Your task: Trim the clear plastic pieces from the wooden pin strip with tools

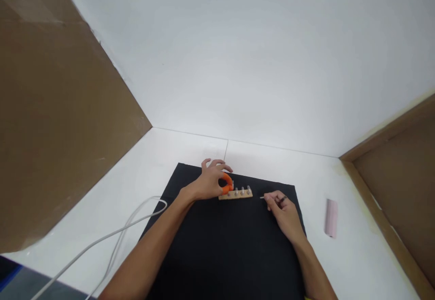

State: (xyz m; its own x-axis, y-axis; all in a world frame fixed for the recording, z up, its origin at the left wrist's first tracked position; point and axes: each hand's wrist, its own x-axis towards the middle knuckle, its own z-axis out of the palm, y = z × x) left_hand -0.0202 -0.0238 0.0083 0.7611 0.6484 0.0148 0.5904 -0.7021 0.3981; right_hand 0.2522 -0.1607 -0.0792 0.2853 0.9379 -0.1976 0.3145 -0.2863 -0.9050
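A small wooden block with several upright metal pegs lies on a black mat. My left hand rests at the block's left end, thumb and fingers curled around an orange ring-shaped piece by the leftmost peg. My right hand lies on the mat just right of the block, fingers pinched on a thin metal pin whose tip points at the block. A dark ring sits on one finger of that hand.
The mat lies on a white table. A pink cylinder rests on the table to the right. White cables run off to the lower left. Brown boards stand at the left and right.
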